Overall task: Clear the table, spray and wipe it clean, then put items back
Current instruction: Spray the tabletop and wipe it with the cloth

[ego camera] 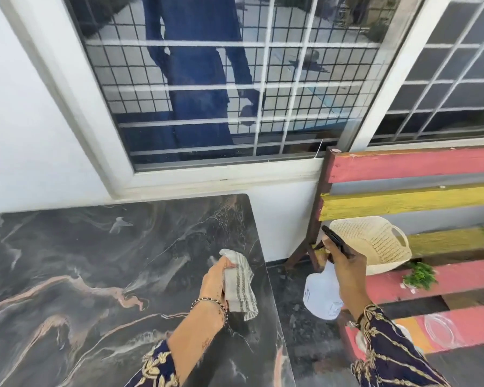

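The dark marble-patterned table [95, 269] fills the lower left, its top bare. My left hand [214, 280] hovers over the table's right edge and grips a grey striped cloth [239, 289] that hangs down from the fingers. My right hand [347, 266] is off the table to the right, above the floor, and holds a white spray bottle [320, 294] by its black trigger head [334, 240]. The bottle hangs tilted in the gap between table and bench.
A slatted bench [414, 166] painted pink and yellow stands to the right, carrying a cream woven basket [375, 244] and a green sprig [419, 275]. A barred window [235, 79] and a white wall are behind the table. Dark floor lies between table and bench.
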